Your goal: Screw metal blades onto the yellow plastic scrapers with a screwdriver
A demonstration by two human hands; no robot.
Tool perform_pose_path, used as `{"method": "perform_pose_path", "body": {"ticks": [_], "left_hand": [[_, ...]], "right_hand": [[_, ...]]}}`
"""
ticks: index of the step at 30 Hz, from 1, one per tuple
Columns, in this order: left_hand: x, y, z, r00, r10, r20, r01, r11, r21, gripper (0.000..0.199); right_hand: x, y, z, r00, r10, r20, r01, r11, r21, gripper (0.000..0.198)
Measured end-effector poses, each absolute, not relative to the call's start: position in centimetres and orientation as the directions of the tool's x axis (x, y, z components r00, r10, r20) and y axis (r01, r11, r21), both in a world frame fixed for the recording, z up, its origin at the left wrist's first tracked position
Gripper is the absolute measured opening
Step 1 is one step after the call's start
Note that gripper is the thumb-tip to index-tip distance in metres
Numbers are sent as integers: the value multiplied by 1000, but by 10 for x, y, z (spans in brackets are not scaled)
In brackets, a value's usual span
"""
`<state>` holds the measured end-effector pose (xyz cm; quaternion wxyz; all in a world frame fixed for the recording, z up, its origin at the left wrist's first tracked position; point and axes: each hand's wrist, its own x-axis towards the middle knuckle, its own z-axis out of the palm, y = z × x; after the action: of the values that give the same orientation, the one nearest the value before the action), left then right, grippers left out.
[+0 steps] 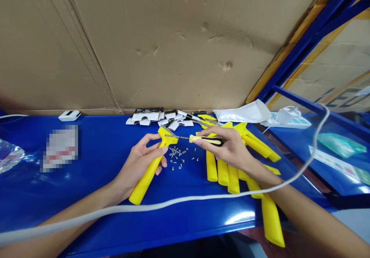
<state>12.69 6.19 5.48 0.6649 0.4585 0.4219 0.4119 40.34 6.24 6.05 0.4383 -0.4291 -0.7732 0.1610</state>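
My left hand [144, 155] is closed round a yellow scraper [147, 179], its head up and its handle slanting down to the left. A metal blade edge shows at the top of the head. In my right hand [231, 144] is a screwdriver [206, 139] with a cream and black handle. Its shaft points left, and the tip meets the scraper head near its screw holes; whether it sits in a screw is too small to tell. Below the tip lie loose small screws and nuts [176, 154]. More yellow scrapers [222, 171] lie under and beside my right hand.
Black-and-white card sleeves [148, 115] and a white padded pouch [244, 113] lie along the cardboard wall [173, 49]. A white cable [179, 201] crosses in front of both forearms. A blue metal frame [306, 38] rises at right. A small white device [69, 115] lies at back left.
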Motion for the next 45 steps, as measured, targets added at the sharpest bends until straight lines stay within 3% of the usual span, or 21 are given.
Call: {"method": "perform_pose_path", "body": {"ticks": [6, 17, 22, 28, 32, 39, 45], "left_hand": [[128, 61, 53, 312, 935, -167, -160, 225, 961, 53], [126, 61, 56, 309, 947, -90, -152, 143, 978, 53], [124, 63, 58, 297, 954, -30, -142, 75, 987, 51], [122, 65, 54, 293, 951, 95, -115, -64, 991, 46], [121, 64, 54, 293, 940, 176, -102, -152, 983, 41], [123, 59, 57, 207, 927, 311, -68, -304, 950, 32], [114, 67, 44, 234, 788, 570, -57, -574, 817, 19]], "right_hand": [[404, 64, 61, -315, 727, 611, 491, 675, -551, 25], [399, 58, 66, -260, 843, 471, 513, 534, -673, 19], [395, 55, 70, -272, 936, 224, 436, 328, -838, 30], [391, 55, 78, -387, 919, 80, 290, 204, -935, 39], [391, 56, 81, -429, 901, -65, 116, -17, -993, 42], [396, 58, 81, -646, 717, -263, -117, -433, -894, 36], [398, 62, 80, -785, 559, -268, -163, -603, -781, 30]]}}
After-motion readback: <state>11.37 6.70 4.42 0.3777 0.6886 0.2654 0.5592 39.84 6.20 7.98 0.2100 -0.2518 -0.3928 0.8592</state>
